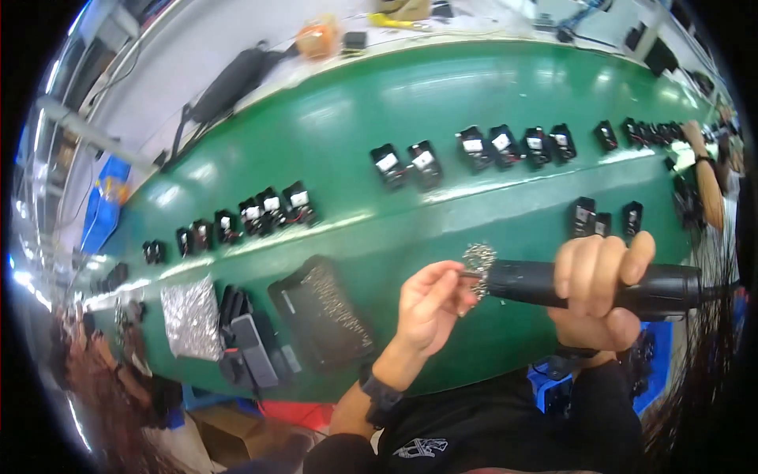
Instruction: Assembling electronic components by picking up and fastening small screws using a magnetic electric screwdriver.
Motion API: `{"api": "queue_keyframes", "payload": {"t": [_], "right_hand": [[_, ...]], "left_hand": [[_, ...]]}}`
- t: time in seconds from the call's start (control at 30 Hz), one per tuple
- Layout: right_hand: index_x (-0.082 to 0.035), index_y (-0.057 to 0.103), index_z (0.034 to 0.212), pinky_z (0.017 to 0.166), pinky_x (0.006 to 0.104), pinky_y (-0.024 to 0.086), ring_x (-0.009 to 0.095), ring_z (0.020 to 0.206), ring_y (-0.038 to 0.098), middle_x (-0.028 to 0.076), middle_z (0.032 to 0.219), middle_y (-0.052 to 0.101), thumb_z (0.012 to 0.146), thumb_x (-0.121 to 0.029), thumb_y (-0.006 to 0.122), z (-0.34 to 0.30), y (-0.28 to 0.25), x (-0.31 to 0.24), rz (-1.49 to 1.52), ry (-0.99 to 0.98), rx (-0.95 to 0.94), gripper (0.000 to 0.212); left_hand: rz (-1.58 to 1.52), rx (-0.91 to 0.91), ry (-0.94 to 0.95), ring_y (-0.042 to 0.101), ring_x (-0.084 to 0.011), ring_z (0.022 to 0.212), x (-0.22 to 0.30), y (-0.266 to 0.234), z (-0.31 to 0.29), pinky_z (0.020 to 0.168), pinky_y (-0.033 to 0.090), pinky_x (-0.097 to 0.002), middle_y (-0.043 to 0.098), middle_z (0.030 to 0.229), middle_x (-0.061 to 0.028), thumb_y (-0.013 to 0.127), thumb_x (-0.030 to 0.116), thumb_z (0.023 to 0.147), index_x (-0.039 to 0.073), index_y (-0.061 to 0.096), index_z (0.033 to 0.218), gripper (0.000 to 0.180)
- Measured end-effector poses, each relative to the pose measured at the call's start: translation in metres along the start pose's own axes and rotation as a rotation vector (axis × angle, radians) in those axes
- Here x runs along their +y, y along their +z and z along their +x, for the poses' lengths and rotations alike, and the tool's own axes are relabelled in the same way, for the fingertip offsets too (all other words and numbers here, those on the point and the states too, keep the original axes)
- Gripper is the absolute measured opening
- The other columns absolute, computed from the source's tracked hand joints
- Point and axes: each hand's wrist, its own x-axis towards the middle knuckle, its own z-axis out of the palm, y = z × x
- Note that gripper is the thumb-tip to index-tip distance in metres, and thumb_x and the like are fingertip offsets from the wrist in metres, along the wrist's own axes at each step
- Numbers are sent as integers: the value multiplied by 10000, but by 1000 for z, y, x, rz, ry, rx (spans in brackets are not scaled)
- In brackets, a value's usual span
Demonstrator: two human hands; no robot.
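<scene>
My right hand [600, 276] is wrapped round the thick black body of an electric screwdriver [521, 280], which lies level above the green table. Its tip points left, toward my left hand. A ring-like clump of small silver screws [480, 257] clings round the tip. My left hand [426, 308] is closed in a pinch on the thin bit at the tip, touching the clump. Whether a single screw is also between those fingers, I cannot tell. To the left of my left hand lies a dark tray [296, 308] with many loose screws [335, 304] on it.
Several black casings with white labels [426, 162] stand in rows along the green table [332, 103]. A silver bag [192, 320] and a grey-black device [254, 347] lie at left. Blue bins [655, 363] sit below the near edge. Other people's arms [709, 182] show at both sides.
</scene>
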Motion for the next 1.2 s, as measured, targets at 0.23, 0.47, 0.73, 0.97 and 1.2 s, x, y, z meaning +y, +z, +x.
{"api": "queue_keyframes", "payload": {"t": [0.23,0.47,0.73,0.97,1.2], "right_hand": [[-117,485,1038,654,366,504,182,590,585,18,701,584,757,-82,728,4,-23,-17,17,32,-154,373],[-121,474,1062,674,374,495,185,597,572,23,712,584,773,-76,719,16,-22,-10,30,-31,-174,382],[-54,414,1090,675,340,487,160,668,539,65,751,541,822,26,636,64,-41,53,-178,-24,-212,357],[-21,422,1074,671,343,509,176,676,569,75,731,549,806,37,605,85,-35,103,-202,-27,-187,330],[-14,422,1064,691,355,519,175,659,559,79,721,556,774,41,622,93,-48,145,-261,18,-114,356]], "left_hand": [[-92,-52,-11,668,-187,739,-12,8,7,618,507,-303,706,963,-138,552,144,989,51,647,1051,147],[-136,16,32,665,-199,709,-8,26,23,605,525,-323,703,951,-117,568,204,985,74,651,1036,163],[1628,-450,537,671,-257,713,53,30,65,631,525,-364,696,833,-90,787,171,748,53,676,881,209],[2179,-103,734,510,-307,1193,92,-12,154,1006,359,-463,569,1232,-131,877,408,556,74,592,1193,774],[2100,-187,599,577,-270,1057,92,-19,168,899,412,-434,640,1027,-93,889,307,567,58,618,1143,683]]}}
